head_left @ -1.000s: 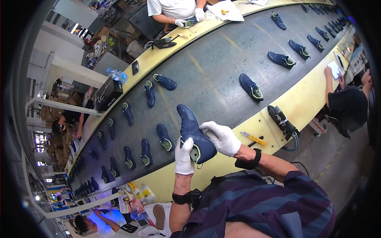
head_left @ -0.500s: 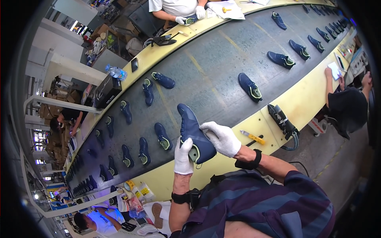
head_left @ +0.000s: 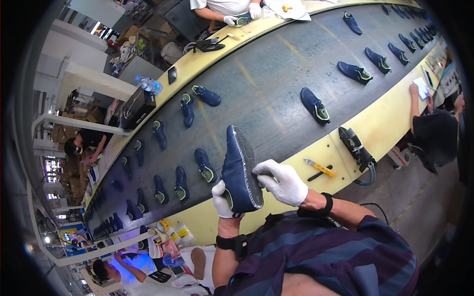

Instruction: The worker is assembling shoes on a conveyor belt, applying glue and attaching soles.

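Note:
A dark blue shoe upper is held up over the conveyor's near edge, toe pointing away. Its grey underside, edged with pale stitching, faces right, and no sole is on it. My left hand, in a white knit glove, is closed around the heel end at the collar; some of its fingers are hidden behind the shoe. My right hand, gloved alike, has its fingers pinched together against the underside's edge. Whatever is between those fingertips, if anything, is too small to see.
Several similar shoes lie along the grey conveyor belt. On the yellow near ledge are a yellow-handled cutter and a black tool with a hose. Across the belt, a gloved person handles another shoe. More people work to either side.
The shoe upper has been turned so its underside now shows instead of its side. My right hand has shifted from the shoe's side to the underside's edge, fingers now pinched.

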Tool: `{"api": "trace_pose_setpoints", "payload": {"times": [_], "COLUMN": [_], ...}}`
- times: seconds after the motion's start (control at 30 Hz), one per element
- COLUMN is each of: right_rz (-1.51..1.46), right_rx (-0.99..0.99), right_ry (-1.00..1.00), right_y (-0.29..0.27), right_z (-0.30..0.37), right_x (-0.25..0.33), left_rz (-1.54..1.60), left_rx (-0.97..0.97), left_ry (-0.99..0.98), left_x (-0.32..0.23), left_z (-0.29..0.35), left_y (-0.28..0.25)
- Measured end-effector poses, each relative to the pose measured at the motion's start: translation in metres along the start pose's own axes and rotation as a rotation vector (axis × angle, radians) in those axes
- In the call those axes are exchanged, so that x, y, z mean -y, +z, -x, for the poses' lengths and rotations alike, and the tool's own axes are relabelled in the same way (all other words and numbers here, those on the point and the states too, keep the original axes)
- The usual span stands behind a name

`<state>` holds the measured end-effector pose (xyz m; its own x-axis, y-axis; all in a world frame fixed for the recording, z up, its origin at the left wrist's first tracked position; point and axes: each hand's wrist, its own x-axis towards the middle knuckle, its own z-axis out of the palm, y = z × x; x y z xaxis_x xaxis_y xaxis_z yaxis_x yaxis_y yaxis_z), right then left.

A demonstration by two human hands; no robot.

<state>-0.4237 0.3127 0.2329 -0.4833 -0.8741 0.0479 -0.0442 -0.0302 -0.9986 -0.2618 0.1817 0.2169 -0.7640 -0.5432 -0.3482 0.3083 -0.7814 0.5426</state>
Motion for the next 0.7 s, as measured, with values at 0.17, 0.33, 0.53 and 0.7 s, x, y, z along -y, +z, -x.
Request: {"api": "trace_pose_setpoints", "payload": {"times": [0.17,0.33,0.53,0.7], "right_rz": [0.001,-0.088,-0.138,-0.137], "right_rx": [0.018,0.046,0.093,0.102], "right_ry": [-0.043,-0.006,0.030,0.019], "right_y": [0.001,0.000,0.000,0.001], "right_z": [0.003,0.007,0.012,0.015], "right_x": [0.008,0.016,0.023,0.022], "left_rz": [0.054,0.132,0.160,0.141], "left_rx": [0.039,0.073,0.307,0.214], "left_ry": [-0.016,-0.040,-0.077,-0.063], "left_x": [0.005,0.009,0.015,0.017], "left_z": [0.002,0.005,0.002,0.008], "left_y": [-0.011,-0.004,-0.025,-0.039]}}
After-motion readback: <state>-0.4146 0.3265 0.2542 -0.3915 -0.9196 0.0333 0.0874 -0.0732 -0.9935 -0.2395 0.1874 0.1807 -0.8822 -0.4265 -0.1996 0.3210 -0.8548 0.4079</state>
